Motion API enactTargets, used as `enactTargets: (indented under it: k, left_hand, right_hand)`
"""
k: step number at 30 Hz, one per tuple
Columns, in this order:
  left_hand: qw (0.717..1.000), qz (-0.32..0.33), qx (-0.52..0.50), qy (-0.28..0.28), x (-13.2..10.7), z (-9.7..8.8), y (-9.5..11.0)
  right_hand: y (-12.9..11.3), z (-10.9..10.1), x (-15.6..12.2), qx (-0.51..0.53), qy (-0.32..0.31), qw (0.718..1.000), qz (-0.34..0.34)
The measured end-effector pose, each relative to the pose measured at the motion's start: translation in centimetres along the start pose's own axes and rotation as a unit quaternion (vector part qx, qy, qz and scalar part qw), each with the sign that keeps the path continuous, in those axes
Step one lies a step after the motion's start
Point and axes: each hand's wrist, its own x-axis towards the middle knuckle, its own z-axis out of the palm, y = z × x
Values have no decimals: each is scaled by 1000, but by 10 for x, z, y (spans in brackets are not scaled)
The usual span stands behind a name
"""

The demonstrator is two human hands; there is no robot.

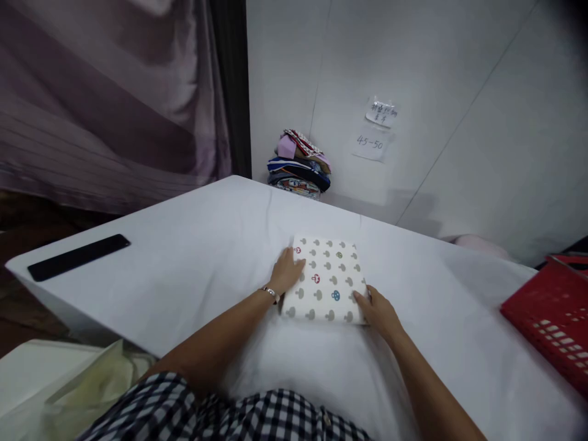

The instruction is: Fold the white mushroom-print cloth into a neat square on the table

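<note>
A folded white cloth with a grey mushroom print lies flat on the white table in front of me. My left hand rests on the cloth's left edge, fingers stretched flat. My right hand lies at its near right corner, with the fingers curled against the edge. A metal bracelet sits on my left wrist. Neither hand lifts the cloth.
A stack of folded coloured cloths stands at the table's far edge against the wall. A black flat bar lies at the left corner. A red plastic basket sits at the right. Two paper notes hang on the wall.
</note>
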Motion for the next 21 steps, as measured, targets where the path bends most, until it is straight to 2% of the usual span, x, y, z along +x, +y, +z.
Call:
enactTargets:
  k: [4,7,10,13,15,17,19,21]
  left_hand:
    - [998,-31,-53,0,-7,-3,1]
    - [994,-43,-98,3,-21,1,11]
    - [984,-5,-174,-47,-44,9,18]
    - [962,14,-240,-128,-60,12,15]
    - [960,-28,-247,-127,-60,9,8]
    - [968,-73,-226,-82,-50,4,0]
    - [978,-80,-190,-32,-35,0,-7]
    - [987,-53,-153,7,-19,-3,-11]
  right_hand:
    - [5,11,-13,112,18,993,-38]
    - [26,6,1,160,42,986,-14]
    - [54,-17,26,74,118,990,12]
    - [69,-40,44,-73,176,981,-42]
    - [62,-42,44,-126,203,966,-102]
    - [45,-33,37,-124,198,958,-169]
    - [21,-17,25,-82,156,957,-232]
    - [-3,-1,15,-37,98,959,-264]
